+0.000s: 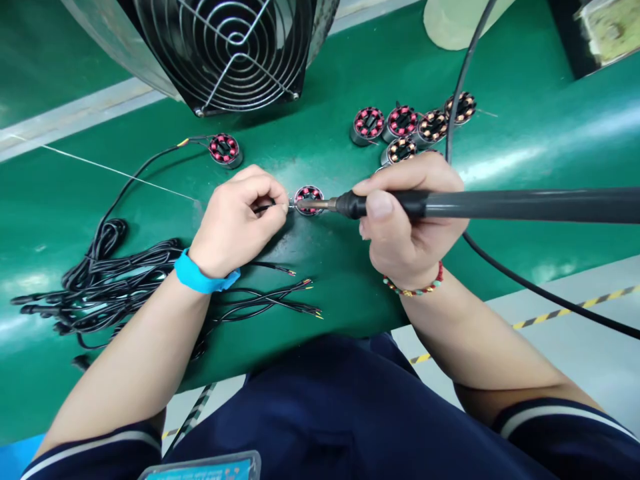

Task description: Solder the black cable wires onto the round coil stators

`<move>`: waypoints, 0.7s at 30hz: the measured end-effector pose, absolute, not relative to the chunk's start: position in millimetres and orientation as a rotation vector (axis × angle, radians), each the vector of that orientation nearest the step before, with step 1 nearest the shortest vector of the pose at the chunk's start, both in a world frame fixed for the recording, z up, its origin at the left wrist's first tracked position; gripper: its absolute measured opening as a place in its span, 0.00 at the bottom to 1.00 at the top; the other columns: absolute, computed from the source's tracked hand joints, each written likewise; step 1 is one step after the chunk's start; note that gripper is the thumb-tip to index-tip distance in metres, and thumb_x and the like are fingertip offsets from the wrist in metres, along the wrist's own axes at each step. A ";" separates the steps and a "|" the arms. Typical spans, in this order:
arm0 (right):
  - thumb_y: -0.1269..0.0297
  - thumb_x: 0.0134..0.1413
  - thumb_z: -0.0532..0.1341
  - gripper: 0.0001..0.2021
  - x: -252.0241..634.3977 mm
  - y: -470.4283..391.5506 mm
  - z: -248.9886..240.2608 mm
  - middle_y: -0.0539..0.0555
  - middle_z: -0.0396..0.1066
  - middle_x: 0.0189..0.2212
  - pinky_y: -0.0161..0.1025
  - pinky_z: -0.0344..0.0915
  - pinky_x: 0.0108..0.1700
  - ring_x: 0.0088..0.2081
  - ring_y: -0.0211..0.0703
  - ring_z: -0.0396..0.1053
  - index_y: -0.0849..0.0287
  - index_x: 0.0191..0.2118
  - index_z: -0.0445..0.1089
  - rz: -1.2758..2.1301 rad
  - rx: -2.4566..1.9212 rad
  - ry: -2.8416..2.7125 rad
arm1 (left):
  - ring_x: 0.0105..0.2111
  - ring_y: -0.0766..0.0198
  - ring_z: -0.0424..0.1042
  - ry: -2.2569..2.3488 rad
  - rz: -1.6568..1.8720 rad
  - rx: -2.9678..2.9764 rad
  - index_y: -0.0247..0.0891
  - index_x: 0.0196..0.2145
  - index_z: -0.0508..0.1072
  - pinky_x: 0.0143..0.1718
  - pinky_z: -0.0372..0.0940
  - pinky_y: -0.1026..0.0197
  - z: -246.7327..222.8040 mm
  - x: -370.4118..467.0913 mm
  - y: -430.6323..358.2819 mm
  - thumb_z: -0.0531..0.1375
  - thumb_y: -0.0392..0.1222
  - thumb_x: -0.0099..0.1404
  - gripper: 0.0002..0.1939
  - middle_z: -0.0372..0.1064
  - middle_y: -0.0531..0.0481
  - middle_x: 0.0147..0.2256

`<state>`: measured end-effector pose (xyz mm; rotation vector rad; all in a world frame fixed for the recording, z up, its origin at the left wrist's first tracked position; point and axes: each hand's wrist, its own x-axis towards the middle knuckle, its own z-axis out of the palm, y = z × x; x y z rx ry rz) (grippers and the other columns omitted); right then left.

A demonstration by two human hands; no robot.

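On the green tabletop (pixel 360 280), a soldering iron (pixel 525 205) is held over a coil-wound ring (pixel 309 192).
If the iron is jolted by a snagged black cord (pixel 525 275), coils could be scorched; if the thin lead (pixel 263 208) is let slip, the left hand (pixel 243 217) could be burned. The iron is gripped pen-like in the right hand (pixel 415 240); the lead is pinched by the left hand, knuckles up, just beside the ring.
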<state>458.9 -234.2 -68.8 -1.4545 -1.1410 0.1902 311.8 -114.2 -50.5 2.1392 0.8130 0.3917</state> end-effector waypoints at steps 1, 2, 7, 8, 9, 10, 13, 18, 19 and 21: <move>0.49 0.64 0.54 0.16 458.6 -234.1 -68.2 0.47 0.71 0.28 0.42 0.75 0.32 0.26 0.38 0.72 0.52 0.32 0.69 0.196 -1.448 -1.141 | 0.29 0.66 0.65 0.814 0.388 2.136 0.39 0.22 0.68 0.30 0.60 0.60 -50.5 311.8 -114.2 0.57 0.30 0.55 0.08 0.65 0.52 0.27; 0.49 0.64 0.54 0.15 458.3 -234.0 -67.7 0.47 0.71 0.28 0.42 0.75 0.31 0.26 0.38 0.72 0.52 0.32 0.69 0.202 -1.444 -1.143 | 0.29 0.66 0.65 0.821 0.384 2.133 0.39 0.22 0.67 0.30 0.60 0.60 -50.5 311.8 -114.1 0.57 0.30 0.55 0.08 0.65 0.52 0.26; 0.51 0.64 0.55 0.14 457.3 -233.4 -68.1 0.46 0.72 0.28 0.41 0.74 0.30 0.25 0.37 0.72 0.51 0.32 0.70 0.197 -1.402 -1.152 | 0.30 0.66 0.64 0.817 0.382 2.132 0.39 0.22 0.68 0.31 0.60 0.60 -50.8 310.8 -114.0 0.57 0.30 0.55 0.07 0.65 0.52 0.27; 0.50 0.64 0.55 0.14 457.6 -233.5 -68.7 0.46 0.72 0.28 0.42 0.75 0.31 0.26 0.38 0.72 0.51 0.32 0.70 0.199 -1.414 -1.148 | 0.30 0.66 0.64 0.812 0.378 2.133 0.39 0.23 0.68 0.31 0.60 0.60 -50.9 310.6 -114.0 0.57 0.30 0.55 0.07 0.65 0.52 0.27; 0.49 0.64 0.55 0.15 457.9 -233.8 -69.3 0.47 0.72 0.28 0.43 0.75 0.31 0.26 0.38 0.72 0.51 0.32 0.70 0.200 -1.429 -1.141 | 0.30 0.66 0.64 0.813 0.371 2.134 0.39 0.23 0.68 0.31 0.60 0.60 -51.0 310.4 -113.9 0.58 0.30 0.55 0.07 0.65 0.52 0.27; 0.48 0.64 0.54 0.16 458.2 -234.1 -70.1 0.47 0.72 0.28 0.43 0.75 0.32 0.27 0.39 0.73 0.51 0.32 0.69 0.202 -1.447 -1.134 | 0.29 0.66 0.64 0.818 0.372 2.137 0.39 0.23 0.67 0.31 0.60 0.60 -51.0 310.3 -113.8 0.58 0.30 0.55 0.07 0.65 0.53 0.27; 0.45 0.64 0.51 0.19 458.8 -235.6 -71.8 0.49 0.72 0.29 0.46 0.76 0.36 0.31 0.43 0.74 0.52 0.33 0.69 0.229 -1.497 -1.144 | 0.29 0.67 0.63 0.811 0.383 2.145 0.39 0.22 0.67 0.30 0.60 0.60 -51.2 310.1 -113.7 0.58 0.30 0.55 0.07 0.64 0.53 0.26; 0.48 0.66 0.51 0.18 457.7 -236.4 -71.2 0.49 0.72 0.30 0.45 0.75 0.35 0.32 0.43 0.75 0.54 0.34 0.70 0.212 -1.510 -1.195 | 0.28 0.67 0.64 0.782 0.400 2.142 0.40 0.22 0.67 0.29 0.59 0.60 -51.6 310.1 -113.8 0.57 0.28 0.54 0.08 0.64 0.52 0.26; 0.50 0.66 0.52 0.17 457.8 -235.8 -70.9 0.49 0.72 0.29 0.43 0.75 0.35 0.31 0.41 0.74 0.54 0.34 0.69 0.199 -1.488 -1.191 | 0.28 0.67 0.64 0.782 0.404 2.141 0.40 0.22 0.68 0.29 0.59 0.60 -51.9 310.1 -113.7 0.57 0.28 0.54 0.08 0.64 0.52 0.26; 0.53 0.65 0.54 0.14 458.3 -233.7 -70.3 0.47 0.71 0.29 0.40 0.75 0.34 0.29 0.38 0.74 0.53 0.33 0.69 0.175 -1.425 -1.179 | 0.28 0.67 0.64 0.783 0.411 2.142 0.40 0.22 0.68 0.28 0.59 0.60 -52.8 310.0 -113.5 0.58 0.29 0.54 0.08 0.64 0.52 0.26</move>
